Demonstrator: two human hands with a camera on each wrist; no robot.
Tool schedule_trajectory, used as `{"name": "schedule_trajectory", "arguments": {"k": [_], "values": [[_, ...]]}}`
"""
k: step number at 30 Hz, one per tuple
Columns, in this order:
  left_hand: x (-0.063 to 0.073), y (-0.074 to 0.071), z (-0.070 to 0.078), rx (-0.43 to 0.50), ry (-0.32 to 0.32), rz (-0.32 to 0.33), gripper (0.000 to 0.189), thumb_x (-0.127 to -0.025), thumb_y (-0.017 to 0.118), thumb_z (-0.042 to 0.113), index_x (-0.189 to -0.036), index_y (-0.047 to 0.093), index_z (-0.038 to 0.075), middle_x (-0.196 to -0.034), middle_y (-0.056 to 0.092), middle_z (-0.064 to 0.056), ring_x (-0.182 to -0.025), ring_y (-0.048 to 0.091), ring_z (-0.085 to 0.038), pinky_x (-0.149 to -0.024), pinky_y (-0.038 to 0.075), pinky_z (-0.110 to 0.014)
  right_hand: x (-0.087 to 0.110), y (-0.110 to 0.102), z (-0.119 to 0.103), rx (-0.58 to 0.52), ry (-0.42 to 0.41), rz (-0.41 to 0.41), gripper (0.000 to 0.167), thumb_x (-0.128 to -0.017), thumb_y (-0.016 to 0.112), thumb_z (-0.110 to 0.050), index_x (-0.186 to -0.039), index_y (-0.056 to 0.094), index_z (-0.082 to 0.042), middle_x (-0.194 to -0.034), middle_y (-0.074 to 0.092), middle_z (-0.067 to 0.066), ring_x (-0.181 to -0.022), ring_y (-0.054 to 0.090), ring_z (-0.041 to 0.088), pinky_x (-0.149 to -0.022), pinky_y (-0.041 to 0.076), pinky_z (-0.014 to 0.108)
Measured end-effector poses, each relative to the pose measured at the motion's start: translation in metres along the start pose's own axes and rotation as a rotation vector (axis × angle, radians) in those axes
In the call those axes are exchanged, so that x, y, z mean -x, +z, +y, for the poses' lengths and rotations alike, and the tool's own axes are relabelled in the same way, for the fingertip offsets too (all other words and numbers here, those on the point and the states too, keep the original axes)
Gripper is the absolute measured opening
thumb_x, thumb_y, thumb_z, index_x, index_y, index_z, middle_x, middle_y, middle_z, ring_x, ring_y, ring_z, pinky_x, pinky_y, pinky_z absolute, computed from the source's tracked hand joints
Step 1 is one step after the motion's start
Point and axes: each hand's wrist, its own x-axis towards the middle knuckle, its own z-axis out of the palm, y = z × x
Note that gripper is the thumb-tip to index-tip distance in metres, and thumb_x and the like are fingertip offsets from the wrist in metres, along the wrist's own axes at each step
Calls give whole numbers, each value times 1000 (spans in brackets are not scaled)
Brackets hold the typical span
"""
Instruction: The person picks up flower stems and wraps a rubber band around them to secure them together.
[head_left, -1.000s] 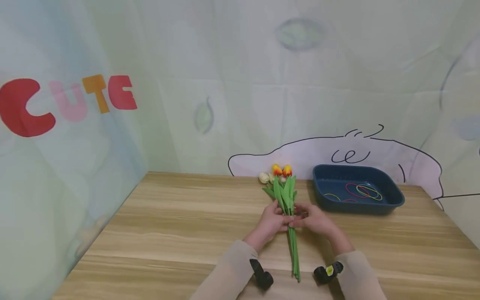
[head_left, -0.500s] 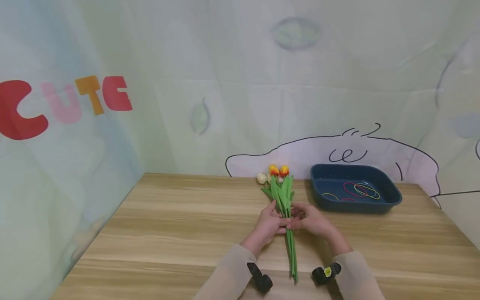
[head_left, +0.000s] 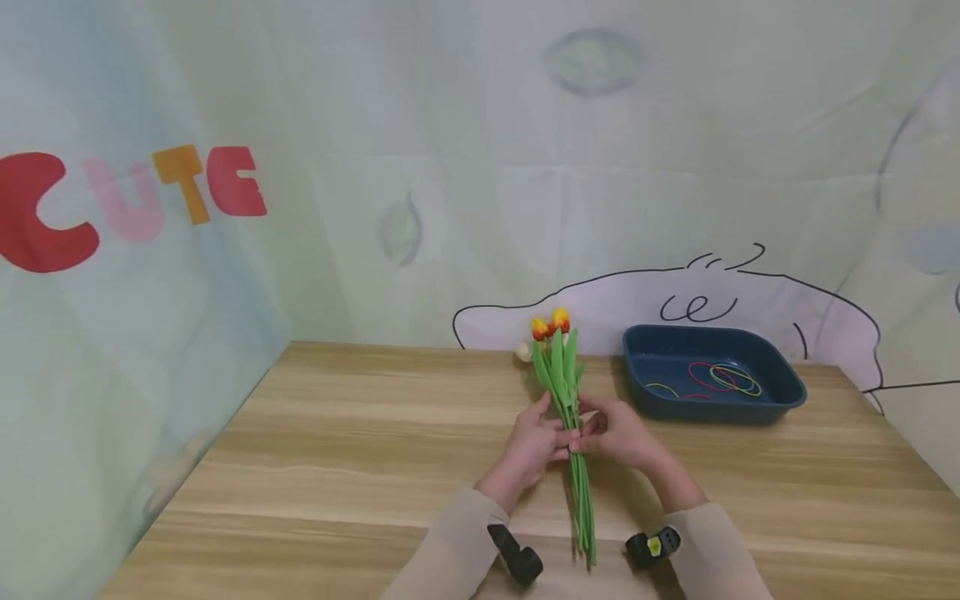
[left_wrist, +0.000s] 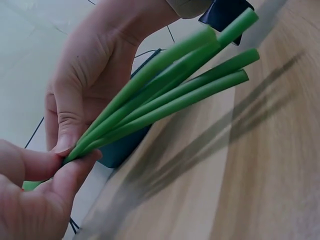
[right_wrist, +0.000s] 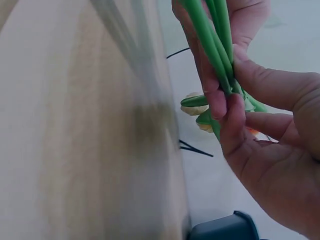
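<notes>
The left hand (head_left: 528, 442) and right hand (head_left: 621, 435) together pinch the stems of a tulip bunch (head_left: 558, 379) above the wood-grained bench (head_left: 360, 442), at whose back right a dark blue tray (head_left: 712, 411) holds red and yellow rubber bands (head_left: 733, 387), before a pale printed fabric backdrop (head_left: 480, 208) lettered "CUTE" at left.

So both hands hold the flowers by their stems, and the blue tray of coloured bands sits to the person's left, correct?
Not quite: the blue tray of coloured bands sits to the person's right, as the head view shows. The left hand and right hand do hold the stems.
</notes>
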Motion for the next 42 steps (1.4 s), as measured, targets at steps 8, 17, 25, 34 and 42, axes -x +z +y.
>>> {"name": "schedule_trajectory", "arguments": {"k": [8,17,25,34,42], "values": [[8,-1,13,66,27,-16,84,-84,64,-13,-153,20,6,-114,65,-25,-67,67,-11,-58,58,-19,4,-4,-14,84,-70,52,70,-74,81,-4,-134,47,11,-102,63,17,-74,57,17,-56,49,23],[18,0,24,141,78,-59,81,-85,60,-15,-152,23,10,-114,64,-27,-71,67,-10,-65,60,-22,11,-6,-32,220,-152,118,71,-74,83,-13,-134,50,7,-109,61,14,-86,54,21,-61,44,22],[26,3,37,190,132,-37,82,-84,61,-16,-152,24,11,-111,65,-28,-80,70,-17,-71,61,-27,21,-11,-51,210,-181,178,66,-80,79,-14,-136,49,1,-118,59,17,-96,55,27,-69,50,30],[34,2,54,286,273,31,82,-85,60,-16,-153,21,10,-115,62,-31,-81,71,-16,-76,60,-32,31,-13,-69,6,-109,100,56,-99,55,-21,-145,33,5,-133,52,23,-117,56,36,-92,53,44],[37,2,59,387,378,154,84,-85,60,-16,-153,22,15,-107,69,-21,-77,70,-14,-71,61,-27,30,1,-74,-86,-60,-68,51,-105,42,-25,-143,35,8,-130,54,28,-111,60,35,-96,51,49]]}}
